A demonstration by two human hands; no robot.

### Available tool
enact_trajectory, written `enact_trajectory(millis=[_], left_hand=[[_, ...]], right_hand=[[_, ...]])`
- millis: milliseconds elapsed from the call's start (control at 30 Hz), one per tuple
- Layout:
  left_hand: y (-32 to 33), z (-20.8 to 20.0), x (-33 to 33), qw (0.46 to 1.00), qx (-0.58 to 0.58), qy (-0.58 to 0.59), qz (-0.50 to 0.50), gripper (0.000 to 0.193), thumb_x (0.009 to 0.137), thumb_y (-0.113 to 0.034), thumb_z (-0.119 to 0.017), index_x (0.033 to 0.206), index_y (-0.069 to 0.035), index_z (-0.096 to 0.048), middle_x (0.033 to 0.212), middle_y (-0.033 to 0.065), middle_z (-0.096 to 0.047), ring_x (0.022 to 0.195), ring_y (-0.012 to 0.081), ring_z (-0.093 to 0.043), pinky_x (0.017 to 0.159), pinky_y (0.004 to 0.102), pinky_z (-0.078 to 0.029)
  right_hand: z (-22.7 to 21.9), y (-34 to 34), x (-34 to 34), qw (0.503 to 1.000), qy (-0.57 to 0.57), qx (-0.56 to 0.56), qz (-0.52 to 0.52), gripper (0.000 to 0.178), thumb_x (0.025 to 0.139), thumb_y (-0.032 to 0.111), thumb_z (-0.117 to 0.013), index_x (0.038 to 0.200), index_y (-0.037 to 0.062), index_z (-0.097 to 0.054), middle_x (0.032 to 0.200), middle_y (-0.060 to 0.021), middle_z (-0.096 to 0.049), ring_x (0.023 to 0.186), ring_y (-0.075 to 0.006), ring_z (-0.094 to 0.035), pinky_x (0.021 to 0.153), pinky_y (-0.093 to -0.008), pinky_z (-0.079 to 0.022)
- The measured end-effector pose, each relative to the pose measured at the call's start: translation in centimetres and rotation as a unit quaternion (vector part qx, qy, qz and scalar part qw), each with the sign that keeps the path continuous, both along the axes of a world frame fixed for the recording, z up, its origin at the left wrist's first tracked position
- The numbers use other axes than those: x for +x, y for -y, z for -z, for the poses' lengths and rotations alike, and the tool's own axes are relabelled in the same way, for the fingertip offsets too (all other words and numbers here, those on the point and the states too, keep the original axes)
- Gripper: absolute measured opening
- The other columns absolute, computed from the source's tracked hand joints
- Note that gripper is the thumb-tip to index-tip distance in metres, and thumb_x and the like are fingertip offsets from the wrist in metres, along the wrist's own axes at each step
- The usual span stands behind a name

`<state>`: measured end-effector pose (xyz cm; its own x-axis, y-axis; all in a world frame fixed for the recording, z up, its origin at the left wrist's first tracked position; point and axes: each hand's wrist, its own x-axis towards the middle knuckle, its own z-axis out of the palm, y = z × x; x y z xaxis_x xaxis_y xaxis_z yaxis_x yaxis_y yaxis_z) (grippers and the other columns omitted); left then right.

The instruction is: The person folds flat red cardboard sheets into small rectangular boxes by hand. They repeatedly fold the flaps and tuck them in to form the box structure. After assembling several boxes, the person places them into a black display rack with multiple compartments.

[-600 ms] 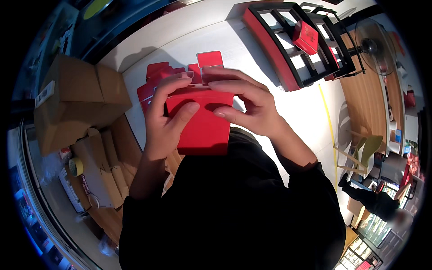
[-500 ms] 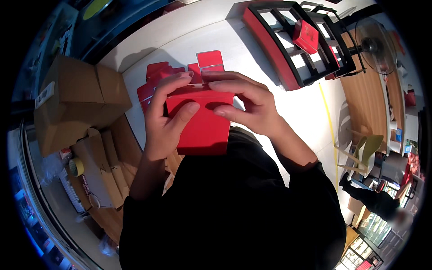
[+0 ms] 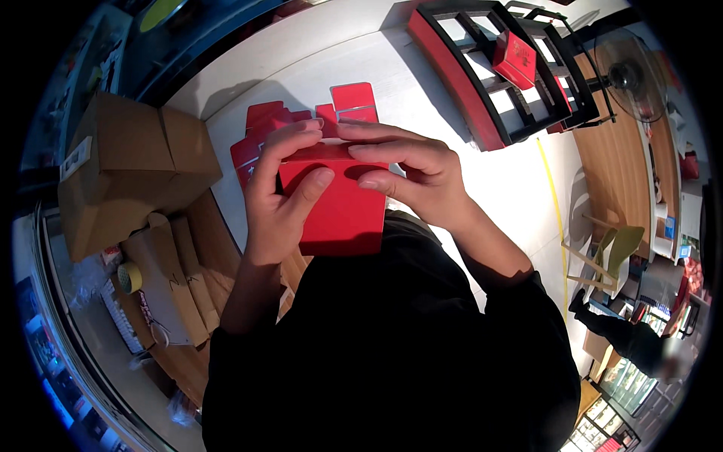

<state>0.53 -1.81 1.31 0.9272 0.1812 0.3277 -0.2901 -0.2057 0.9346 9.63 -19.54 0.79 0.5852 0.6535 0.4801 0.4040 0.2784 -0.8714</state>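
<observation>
A red cardboard box [image 3: 343,215] is held in front of my body between both hands. My left hand [image 3: 280,188] grips its left side, thumb on the near face and fingers bent over the top edge. From the right, my right hand [image 3: 422,177] holds the upper right corner, its thumb on the near face and its fingers along the top. The fingers hide part of the box's top edge. Just beyond the hands, flat red carton blanks [image 3: 352,98] lie on the white table [image 3: 497,196].
A black and red rack [image 3: 459,83] stands at the far right with a small red box [image 3: 516,60] on it. Brown cartons [image 3: 135,162] stand at left, near a tape roll [image 3: 129,277]. A fan [image 3: 623,75] and a green chair [image 3: 625,248] are at right, with a person [image 3: 625,339] beyond.
Both hands keep hold of the red box. It has tilted slightly, and its lower edge sits a little higher and to the right. The fingers have barely shifted.
</observation>
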Motion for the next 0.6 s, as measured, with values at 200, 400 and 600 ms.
enact_trajectory(millis=[200, 400, 600], left_hand=[[0.1, 0.2, 0.2, 0.999, 0.031, 0.015, 0.014, 0.023, 0.081, -0.003, -0.066, 0.103, -0.003, -0.059, 0.117, 0.0115, -0.055, 0.111, 0.0230, -0.051, 0.096, 0.0330, -0.039], [-0.2, 0.8, 0.3, 0.996, 0.066, 0.046, 0.040, 0.017, 0.083, -0.004, -0.063, 0.100, -0.003, -0.062, 0.118, 0.0130, -0.056, 0.107, 0.0235, -0.054, 0.093, 0.0341, -0.042], [1.2, 2.0, 1.8, 0.998, 0.065, -0.022, -0.012, 0.039, 0.089, -0.004, -0.052, 0.127, -0.001, -0.046, 0.135, 0.0153, -0.043, 0.125, 0.0275, -0.042, 0.104, 0.0377, -0.032]], right_hand=[[-0.1, 0.4, -0.1, 1.000, 0.003, -0.008, 0.017, 0.023, 0.081, 0.006, -0.066, 0.104, 0.0029, -0.067, 0.116, -0.0135, -0.061, 0.107, -0.0254, -0.060, 0.091, -0.0343, -0.048], [0.8, 1.0, 0.7, 0.999, 0.014, -0.038, 0.003, 0.026, 0.083, 0.008, -0.064, 0.109, 0.0048, -0.066, 0.115, -0.0143, -0.062, 0.109, -0.0268, -0.058, 0.089, -0.0351, -0.048], [2.2, 4.8, 3.7, 0.978, -0.132, -0.084, 0.136, 0.031, 0.087, 0.012, -0.060, 0.117, 0.0035, -0.059, 0.104, -0.0118, -0.062, 0.101, -0.0226, -0.058, 0.081, -0.0350, -0.051]])
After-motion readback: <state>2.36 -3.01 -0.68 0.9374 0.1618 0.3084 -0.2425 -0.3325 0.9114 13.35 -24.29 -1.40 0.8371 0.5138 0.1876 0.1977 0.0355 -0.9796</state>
